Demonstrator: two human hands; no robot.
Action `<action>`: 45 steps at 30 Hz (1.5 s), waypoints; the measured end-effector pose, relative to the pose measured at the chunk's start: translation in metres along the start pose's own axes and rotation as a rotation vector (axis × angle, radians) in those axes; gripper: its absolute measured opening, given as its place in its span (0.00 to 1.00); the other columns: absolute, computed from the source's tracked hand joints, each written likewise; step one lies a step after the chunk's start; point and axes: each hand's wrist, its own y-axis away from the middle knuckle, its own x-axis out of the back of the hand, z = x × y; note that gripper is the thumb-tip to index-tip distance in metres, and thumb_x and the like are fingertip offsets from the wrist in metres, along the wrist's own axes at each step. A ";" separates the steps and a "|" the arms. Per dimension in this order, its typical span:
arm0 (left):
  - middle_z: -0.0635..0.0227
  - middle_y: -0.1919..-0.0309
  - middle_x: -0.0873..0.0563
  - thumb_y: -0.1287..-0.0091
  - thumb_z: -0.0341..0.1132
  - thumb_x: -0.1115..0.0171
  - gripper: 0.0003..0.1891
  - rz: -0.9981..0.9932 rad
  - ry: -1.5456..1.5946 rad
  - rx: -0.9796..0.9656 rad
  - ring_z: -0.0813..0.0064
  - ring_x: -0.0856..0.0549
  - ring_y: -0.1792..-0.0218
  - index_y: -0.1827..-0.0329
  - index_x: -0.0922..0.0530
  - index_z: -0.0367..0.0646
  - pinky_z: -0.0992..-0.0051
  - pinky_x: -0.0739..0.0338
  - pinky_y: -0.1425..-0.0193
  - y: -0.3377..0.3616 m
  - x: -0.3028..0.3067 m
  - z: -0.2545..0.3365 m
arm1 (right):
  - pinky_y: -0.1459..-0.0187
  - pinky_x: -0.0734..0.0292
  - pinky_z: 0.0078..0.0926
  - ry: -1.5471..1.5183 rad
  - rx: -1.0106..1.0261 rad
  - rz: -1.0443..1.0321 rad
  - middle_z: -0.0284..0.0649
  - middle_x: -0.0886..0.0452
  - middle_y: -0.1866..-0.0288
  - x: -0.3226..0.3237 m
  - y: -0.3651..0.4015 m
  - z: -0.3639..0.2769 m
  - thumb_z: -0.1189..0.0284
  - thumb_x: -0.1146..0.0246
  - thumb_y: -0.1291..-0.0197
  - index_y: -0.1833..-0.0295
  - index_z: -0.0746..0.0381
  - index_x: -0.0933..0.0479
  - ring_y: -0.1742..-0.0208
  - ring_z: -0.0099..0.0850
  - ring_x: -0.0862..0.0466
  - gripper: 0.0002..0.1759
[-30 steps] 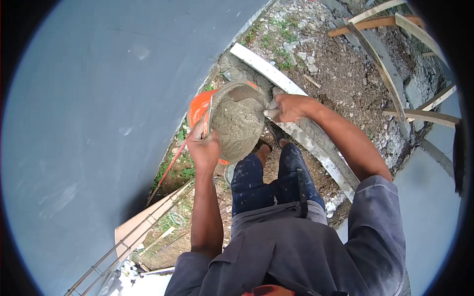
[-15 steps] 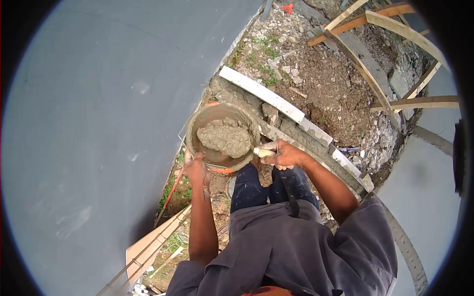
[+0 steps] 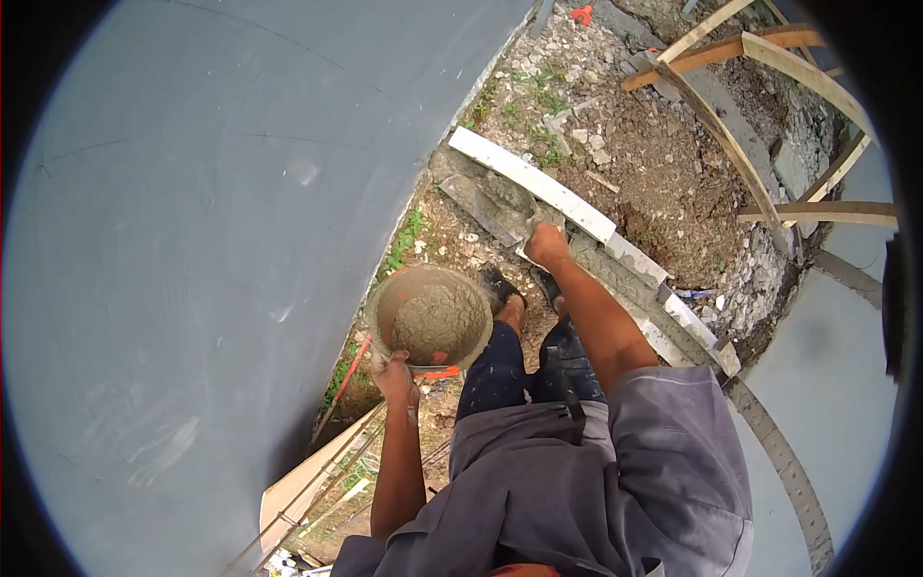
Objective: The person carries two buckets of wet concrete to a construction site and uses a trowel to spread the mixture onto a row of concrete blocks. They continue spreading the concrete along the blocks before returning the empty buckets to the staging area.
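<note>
My left hand (image 3: 395,377) grips the near rim of a round orange pan (image 3: 428,320), held level and partly filled with wet grey mortar (image 3: 431,324). My right hand (image 3: 545,243) reaches down and forward, shut on a trowel (image 3: 528,223) whose blade rests in a patch of fresh mortar (image 3: 490,199) on the ground. That patch lies between the big grey curved wall (image 3: 212,269) and a white curved form strip (image 3: 538,183). My feet (image 3: 524,287) stand just behind the hand.
Rubble, soil and weeds (image 3: 635,154) cover the ground beyond the white strip. Wooden planks (image 3: 760,58) cross at the top right. A thin orange rod (image 3: 341,377) and boards (image 3: 308,476) lie at the wall's foot. A curved metal band (image 3: 784,462) runs at right.
The pan was tilted up with my right hand scraping mortar out; now it is lowered and level in my left hand, and my right hand has moved forward to the ground mortar.
</note>
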 end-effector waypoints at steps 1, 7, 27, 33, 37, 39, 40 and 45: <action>0.63 0.49 0.22 0.51 0.17 0.53 0.28 0.008 0.023 -0.006 0.69 0.23 0.50 0.42 0.30 0.36 0.76 0.29 0.48 0.002 0.003 0.005 | 0.49 0.26 0.39 0.012 -0.036 0.022 0.62 0.22 0.58 -0.004 -0.002 -0.003 0.72 0.40 0.54 0.61 0.73 0.24 0.52 0.53 0.22 0.16; 0.63 0.52 0.21 0.51 0.18 0.52 0.27 -0.020 -0.018 -0.022 0.71 0.21 0.55 0.43 0.29 0.35 0.76 0.28 0.51 -0.008 0.023 0.002 | 0.50 0.26 0.38 -0.282 0.238 0.082 0.55 0.20 0.58 0.044 0.094 0.011 0.69 0.38 0.51 0.59 0.69 0.23 0.53 0.49 0.21 0.16; 0.67 0.53 0.20 0.51 0.14 0.53 0.27 -0.356 -0.503 -0.719 0.78 0.21 0.55 0.44 0.27 0.33 0.80 0.27 0.50 0.042 -0.120 0.178 | 0.62 0.22 0.35 0.428 0.612 -0.037 0.54 0.19 0.65 0.159 0.179 -0.103 0.77 0.43 0.51 0.61 0.68 0.22 0.62 0.40 0.17 0.11; 0.67 0.58 0.18 0.48 0.18 0.50 0.22 -0.474 -0.466 -0.688 0.82 0.22 0.59 0.48 0.23 0.33 0.81 0.29 0.52 0.073 -0.138 0.224 | 0.89 0.37 0.20 -0.275 0.387 -0.790 0.34 0.22 0.79 0.168 0.138 -0.051 0.76 0.34 0.49 0.48 0.58 0.23 0.88 0.21 0.29 0.20; 0.66 0.57 0.19 0.48 0.17 0.49 0.22 -0.409 -0.400 -0.423 0.79 0.21 0.58 0.48 0.24 0.31 0.79 0.28 0.50 0.074 -0.132 0.219 | 0.73 0.28 0.20 -0.582 0.489 -0.702 0.32 0.18 0.69 0.105 0.166 -0.019 0.73 0.30 0.52 0.49 0.58 0.21 0.74 0.20 0.24 0.21; 0.64 0.56 0.19 0.49 0.16 0.49 0.24 -0.425 -0.405 -0.421 0.77 0.20 0.58 0.45 0.26 0.31 0.78 0.27 0.50 0.058 -0.120 0.195 | 0.66 0.28 0.19 -0.643 0.407 -0.691 0.31 0.18 0.64 0.063 0.162 0.006 0.69 0.28 0.54 0.49 0.60 0.22 0.68 0.20 0.23 0.23; 0.63 0.55 0.19 0.49 0.16 0.49 0.24 -0.382 -0.286 -0.322 0.76 0.20 0.58 0.44 0.27 0.31 0.78 0.26 0.51 0.051 -0.114 0.182 | 0.66 0.28 0.19 -0.637 0.405 -0.652 0.31 0.18 0.64 0.049 0.163 0.016 0.70 0.28 0.54 0.49 0.60 0.22 0.68 0.20 0.23 0.23; 0.58 0.54 0.20 0.48 0.15 0.50 0.27 -0.272 0.028 -0.081 0.70 0.19 0.58 0.41 0.31 0.31 0.75 0.24 0.51 0.033 -0.091 0.121 | 0.65 0.27 0.18 -0.792 0.274 -0.708 0.32 0.19 0.66 0.065 0.191 0.035 0.70 0.29 0.53 0.46 0.61 0.24 0.70 0.22 0.23 0.25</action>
